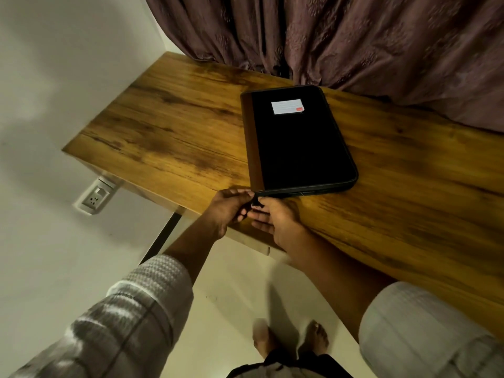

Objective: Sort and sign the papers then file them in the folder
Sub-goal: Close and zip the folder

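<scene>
A black zip-up folder (pixel 297 143) with a brown spine strip and a white label (pixel 287 107) lies closed on the wooden desk (pixel 174 126). Both hands meet at its near left corner, by the desk's front edge. My left hand (pixel 227 211) pinches a small black zipper pull (pixel 256 203) that hangs from that corner. My right hand (pixel 275 219) sits just beside it, fingers pointing left and loosely extended under the pull. No papers are in view.
A maroon curtain (pixel 354 36) hangs behind the desk and brushes its far edge. A wall socket (pixel 94 199) sits below the desk's left end. White floor and my bare feet (pixel 289 342) show below.
</scene>
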